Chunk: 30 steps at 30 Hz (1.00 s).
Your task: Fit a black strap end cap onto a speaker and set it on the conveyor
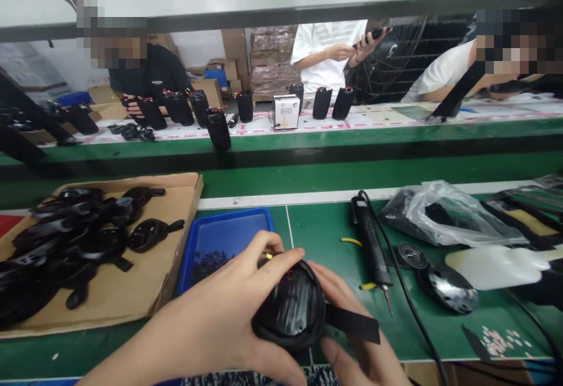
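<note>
Both hands grip one round black plastic part point(290, 310), glossy and ribbed across its face, with a flat black strap sticking out to its right. That part sits just in front of the blue tray point(229, 239), over the green bench. Left hand point(229, 310) is curled around its left rim, fingers closed over the top edge; right hand point(347, 327) cups it from the right, fingers half bent under the strap. Right of the tray lies an electric screwdriver point(372, 245); left of it, a cardboard sheet point(145, 274) bearing black parts

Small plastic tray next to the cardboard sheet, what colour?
Blue. The small rectangular plastic tray shows clearest in the head view, beyond the left hand.
</note>
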Available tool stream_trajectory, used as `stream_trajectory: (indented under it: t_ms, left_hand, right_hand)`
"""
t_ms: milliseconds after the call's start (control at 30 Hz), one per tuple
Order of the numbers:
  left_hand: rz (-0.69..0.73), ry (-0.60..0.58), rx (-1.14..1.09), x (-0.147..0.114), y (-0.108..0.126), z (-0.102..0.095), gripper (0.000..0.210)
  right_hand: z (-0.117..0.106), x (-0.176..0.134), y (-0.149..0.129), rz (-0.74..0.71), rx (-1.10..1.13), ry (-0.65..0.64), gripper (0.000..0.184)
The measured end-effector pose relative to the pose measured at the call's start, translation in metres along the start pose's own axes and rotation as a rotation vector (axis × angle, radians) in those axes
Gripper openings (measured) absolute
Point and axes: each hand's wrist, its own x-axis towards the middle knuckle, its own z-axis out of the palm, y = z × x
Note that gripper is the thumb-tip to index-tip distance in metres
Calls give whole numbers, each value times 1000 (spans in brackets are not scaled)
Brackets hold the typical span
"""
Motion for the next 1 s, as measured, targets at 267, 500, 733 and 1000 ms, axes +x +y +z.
stream_trajectory:
  t_ms: [267,500,733,1000]
  left_hand:
    - [46,-59,56,6,7,-14,84]
    - [142,-134,158,5,11,-29,84]
    - [-37,69,232,10,25,2,91]
    - [67,-14,47,13,16,-10,68]
  right_hand:
    - [22,5,16,176,156,-91,95]
    - [6,18,11,158,173,-176,94]
    - [14,9,21,132,197,-141,81]
    - [12,16,24,155,166,-140,95]
